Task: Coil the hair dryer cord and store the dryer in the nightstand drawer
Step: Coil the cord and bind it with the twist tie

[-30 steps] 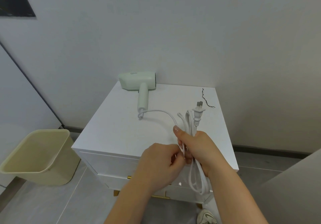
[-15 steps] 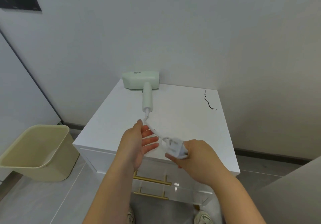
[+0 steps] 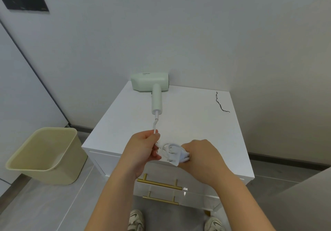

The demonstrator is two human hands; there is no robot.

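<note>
The hair dryer [image 3: 149, 82] lies at the back of the nightstand [image 3: 188, 119], its cord [image 3: 155, 121] pinched by the left hand [image 3: 143, 150] and bundled in the right hand's [image 3: 202, 154] grip above the closed drawers [image 3: 114, 164], with a beige bin [image 3: 44, 155] standing on the floor to the left.

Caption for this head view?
Left hand pinches the cord while right hand grips its coil, dryer lying on the nightstand.

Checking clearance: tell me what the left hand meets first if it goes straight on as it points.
Probably the hair dryer's handle, following the cord the left hand grips; depth unclear.
</note>
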